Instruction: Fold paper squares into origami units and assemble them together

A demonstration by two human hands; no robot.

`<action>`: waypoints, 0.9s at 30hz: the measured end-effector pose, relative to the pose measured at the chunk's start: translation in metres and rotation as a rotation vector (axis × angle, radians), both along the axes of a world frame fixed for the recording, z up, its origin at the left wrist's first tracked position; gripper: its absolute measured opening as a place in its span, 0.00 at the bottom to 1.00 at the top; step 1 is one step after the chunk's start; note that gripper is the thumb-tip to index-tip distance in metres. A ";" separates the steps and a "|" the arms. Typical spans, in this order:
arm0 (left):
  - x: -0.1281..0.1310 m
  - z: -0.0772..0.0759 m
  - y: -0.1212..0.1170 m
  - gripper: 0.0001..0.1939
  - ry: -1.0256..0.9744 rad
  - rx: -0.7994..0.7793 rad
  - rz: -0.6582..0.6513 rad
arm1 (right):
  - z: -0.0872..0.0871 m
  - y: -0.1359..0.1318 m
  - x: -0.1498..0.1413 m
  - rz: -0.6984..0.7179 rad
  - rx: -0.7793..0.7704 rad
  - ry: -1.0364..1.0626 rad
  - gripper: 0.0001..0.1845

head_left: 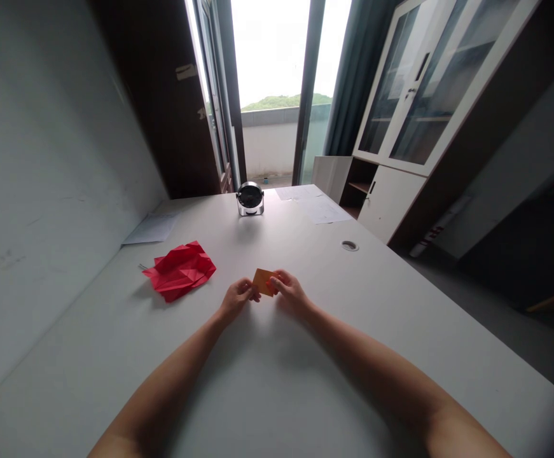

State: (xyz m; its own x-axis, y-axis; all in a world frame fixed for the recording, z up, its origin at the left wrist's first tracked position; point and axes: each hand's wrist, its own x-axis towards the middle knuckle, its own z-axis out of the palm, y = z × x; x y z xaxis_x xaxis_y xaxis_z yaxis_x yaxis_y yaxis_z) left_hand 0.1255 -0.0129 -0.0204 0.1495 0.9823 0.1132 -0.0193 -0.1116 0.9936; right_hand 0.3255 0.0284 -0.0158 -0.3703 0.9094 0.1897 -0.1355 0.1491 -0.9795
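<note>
A small orange square of folded paper (263,282) is held between both hands above the white table (257,381). My left hand (240,298) pinches its left corner between thumb and fingers. On the other side, my right hand (289,289) grips the right edge, its thumb over the paper. A crumpled, creased sheet of red paper (181,270) lies to the left of my left hand, with a thin metallic thing (142,267) poking out at its left tip.
A small round black-and-silver device on a stand (250,198) is at the table's far end. White sheets (329,212) lie at the far right, another (150,229) against the left wall. A cable hole (350,245) is set into the tabletop; a cabinet (395,197) stands beyond.
</note>
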 end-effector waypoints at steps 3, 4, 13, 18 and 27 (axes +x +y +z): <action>-0.001 -0.001 0.001 0.20 -0.029 0.010 0.007 | -0.002 -0.001 -0.002 0.087 0.024 -0.021 0.26; -0.001 -0.002 0.001 0.20 -0.035 0.010 0.007 | -0.004 -0.002 -0.003 0.100 0.038 -0.030 0.25; -0.002 -0.002 0.001 0.18 -0.053 -0.028 0.012 | -0.016 -0.001 -0.004 0.030 0.142 -0.184 0.18; 0.002 0.000 0.001 0.19 -0.029 -0.004 0.019 | -0.007 -0.003 -0.001 -0.005 0.144 -0.159 0.17; -0.005 -0.002 -0.001 0.19 0.300 0.088 0.151 | -0.001 -0.001 0.000 0.018 0.033 -0.029 0.18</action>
